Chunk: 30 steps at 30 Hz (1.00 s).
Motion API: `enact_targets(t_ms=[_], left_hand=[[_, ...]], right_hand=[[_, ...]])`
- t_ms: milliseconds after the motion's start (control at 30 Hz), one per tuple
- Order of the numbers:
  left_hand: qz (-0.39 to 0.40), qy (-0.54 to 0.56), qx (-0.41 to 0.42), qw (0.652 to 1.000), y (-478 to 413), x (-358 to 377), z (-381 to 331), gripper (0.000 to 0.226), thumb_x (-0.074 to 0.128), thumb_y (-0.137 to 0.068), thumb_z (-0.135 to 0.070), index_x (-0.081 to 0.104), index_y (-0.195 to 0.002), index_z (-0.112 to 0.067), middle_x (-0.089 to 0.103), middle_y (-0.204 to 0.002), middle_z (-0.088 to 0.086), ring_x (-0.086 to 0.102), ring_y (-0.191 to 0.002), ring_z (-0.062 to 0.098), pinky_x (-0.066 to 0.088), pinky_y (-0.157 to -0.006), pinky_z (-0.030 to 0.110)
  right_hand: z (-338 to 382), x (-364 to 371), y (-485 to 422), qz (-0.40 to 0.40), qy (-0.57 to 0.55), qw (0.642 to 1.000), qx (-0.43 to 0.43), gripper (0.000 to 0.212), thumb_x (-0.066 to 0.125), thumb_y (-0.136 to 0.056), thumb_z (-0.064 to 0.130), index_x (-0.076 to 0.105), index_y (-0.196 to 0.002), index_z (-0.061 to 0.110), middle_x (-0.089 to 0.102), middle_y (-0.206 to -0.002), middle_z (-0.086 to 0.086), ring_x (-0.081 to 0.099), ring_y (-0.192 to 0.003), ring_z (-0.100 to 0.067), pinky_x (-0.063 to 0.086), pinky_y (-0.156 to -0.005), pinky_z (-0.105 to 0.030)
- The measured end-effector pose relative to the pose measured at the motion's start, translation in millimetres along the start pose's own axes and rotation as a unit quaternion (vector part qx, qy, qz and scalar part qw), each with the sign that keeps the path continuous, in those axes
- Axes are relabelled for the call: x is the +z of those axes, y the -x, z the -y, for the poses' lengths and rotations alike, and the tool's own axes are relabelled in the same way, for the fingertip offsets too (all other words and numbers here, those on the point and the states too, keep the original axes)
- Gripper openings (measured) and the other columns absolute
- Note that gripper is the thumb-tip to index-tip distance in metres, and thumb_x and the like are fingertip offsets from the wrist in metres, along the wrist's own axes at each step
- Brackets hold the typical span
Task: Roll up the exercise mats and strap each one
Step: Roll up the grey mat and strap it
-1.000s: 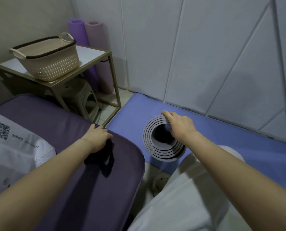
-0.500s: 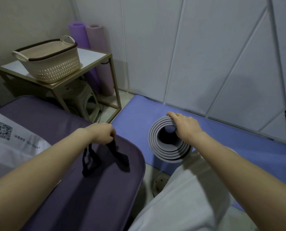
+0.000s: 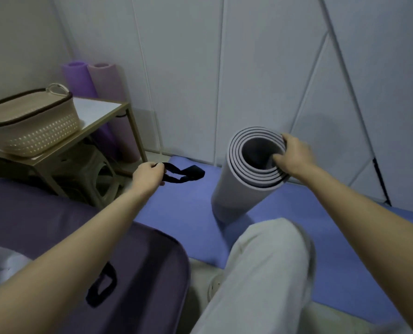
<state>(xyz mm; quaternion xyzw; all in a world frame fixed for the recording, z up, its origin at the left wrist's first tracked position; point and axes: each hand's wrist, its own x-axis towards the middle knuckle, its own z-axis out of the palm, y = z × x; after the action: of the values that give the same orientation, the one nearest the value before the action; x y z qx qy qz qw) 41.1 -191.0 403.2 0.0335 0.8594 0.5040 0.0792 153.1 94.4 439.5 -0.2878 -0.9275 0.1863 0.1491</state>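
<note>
Floor beside the white wall panels [image 3: 260, 68] is covered by a flat blue mat [image 3: 181, 213]. On it stands my rolled grey mat [image 3: 234, 196], tilted, its coiled open end facing me. My right hand [image 3: 295, 156] grips that top rim, thumb hooked inside the coil, fingers curled over the outer layers. My left hand [image 3: 148, 175], held out over the blue mat's far-left corner, pinches a black strap [image 3: 186, 176] in curled fingers; its loop trails rightward, apart from the roll.
</note>
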Motion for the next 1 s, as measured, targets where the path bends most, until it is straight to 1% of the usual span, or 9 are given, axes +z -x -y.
enact_targets(t_ms=[167, 267, 367, 433, 500, 567, 633, 867, 1000], left_hand=[[0.029, 0.164, -0.011, 0.986, 9.2, 48.9, -53.5, 0.021, 0.041, -0.088, -0.007, 0.055, -0.072, -0.009, 0.063, -0.069, 0.006, 0.063, -0.059, 0.016, 0.044, -0.065, 0.030], [0.006, 0.251, 0.019, 0.968, 8.1, 76.0, -82.8, 0.018, 0.042, -0.092, -0.006, 0.046, -0.076, -0.014, 0.061, -0.079, 0.009, 0.059, -0.076, 0.022, 0.049, -0.071, 0.033], [-0.052, 0.170, 0.142, 0.974, 15.6, 95.8, -108.5, 0.011, 0.046, -0.093, -0.006, 0.044, -0.083, -0.011, 0.053, -0.084, 0.006, 0.051, -0.074, 0.019, 0.040, -0.063, 0.019], [-0.082, 0.082, 0.255, 0.960, 24.4, 105.1, -122.4, 0.010, 0.049, -0.090, -0.003, 0.044, -0.087, -0.012, 0.048, -0.088, 0.004, 0.045, -0.077, 0.020, 0.033, -0.067, 0.021], [-0.073, 0.037, 0.295, 0.952, 30.4, 116.5, -131.8, 0.012, 0.052, -0.090, -0.006, 0.043, -0.086, -0.013, 0.050, -0.082, -0.001, 0.046, -0.078, 0.022, 0.037, -0.078, 0.032], [-0.045, 0.028, 0.280, 0.958, 33.4, 128.4, -137.0, 0.010, 0.052, -0.091, -0.009, 0.044, -0.086, -0.014, 0.051, -0.073, -0.005, 0.053, -0.078, 0.027, 0.044, -0.085, 0.044], [-0.009, 0.045, 0.273, 0.961, 36.0, 139.1, -139.8, 0.009, 0.050, -0.092, -0.010, 0.045, -0.086, -0.014, 0.056, -0.076, 0.001, 0.060, -0.078, 0.031, 0.050, -0.079, 0.047], [0.163, 0.031, 0.291, 0.942, 62.5, 179.6, -135.7, 0.003, 0.048, -0.097, -0.016, 0.048, -0.099, -0.014, 0.054, -0.086, 0.000, 0.048, -0.076, 0.016, 0.031, -0.058, 0.023], [0.302, 0.046, 0.321, 0.897, 79.9, 197.5, -135.9, 0.016, 0.057, -0.092, -0.009, 0.056, -0.108, -0.011, 0.059, -0.099, 0.001, 0.054, -0.091, 0.012, 0.040, -0.075, 0.015]], right_hand=[[-18.5, -19.4, 1.9, -0.027, 0.008, 1.000, 0.012, 0.052, 0.061, -0.082, 0.018, 0.049, -0.134, 0.018, 0.061, -0.122, -0.019, 0.056, -0.111, -0.039, 0.045, -0.090, -0.040], [-31.4, -31.3, 5.1, -0.044, 0.021, 0.998, 0.026, 0.054, 0.060, -0.084, 0.018, 0.046, -0.136, 0.018, 0.060, -0.123, -0.019, 0.055, -0.111, -0.040, 0.045, -0.089, -0.040], [-45.6, -43.2, 9.7, -0.043, 0.035, 0.998, 0.037, 0.053, 0.060, -0.084, 0.020, 0.047, -0.136, 0.019, 0.061, -0.122, -0.018, 0.056, -0.110, -0.038, 0.045, -0.087, -0.039], [-53.6, -50.4, 15.2, -0.033, 0.041, 0.998, 0.032, 0.049, 0.060, -0.082, 0.020, 0.051, -0.131, 0.022, 0.062, -0.120, -0.016, 0.057, -0.109, -0.037, 0.046, -0.086, -0.037], [-59.7, -56.5, 21.7, -0.014, 0.052, 0.998, 0.023, 0.049, 0.060, -0.080, 0.020, 0.052, -0.129, 0.024, 0.062, -0.121, -0.012, 0.057, -0.109, -0.035, 0.045, -0.086, -0.036], [-63.9, -61.8, 27.4, 0.015, 0.074, 0.997, 0.016, 0.053, 0.062, -0.080, 0.021, 0.051, -0.132, 0.026, 0.061, -0.124, -0.010, 0.056, -0.112, -0.033, 0.045, -0.087, -0.035], [-66.6, -66.2, 32.6, 0.048, 0.093, 0.994, 0.009, 0.053, 0.063, -0.081, 0.021, 0.050, -0.131, 0.027, 0.060, -0.126, -0.008, 0.056, -0.114, -0.031, 0.045, -0.086, -0.035], [-75.1, -66.2, 48.0, 0.087, 0.154, 0.984, -0.013, 0.056, 0.056, -0.089, 0.022, 0.037, -0.141, 0.033, 0.052, -0.136, -0.005, 0.051, -0.121, -0.030, 0.043, -0.091, -0.038], [-81.0, -65.8, 50.1, 0.077, 0.166, 0.983, -0.014, 0.054, 0.054, -0.090, 0.022, 0.036, -0.140, 0.030, 0.056, -0.131, -0.008, 0.053, -0.117, -0.032, 0.043, -0.087, -0.037]])
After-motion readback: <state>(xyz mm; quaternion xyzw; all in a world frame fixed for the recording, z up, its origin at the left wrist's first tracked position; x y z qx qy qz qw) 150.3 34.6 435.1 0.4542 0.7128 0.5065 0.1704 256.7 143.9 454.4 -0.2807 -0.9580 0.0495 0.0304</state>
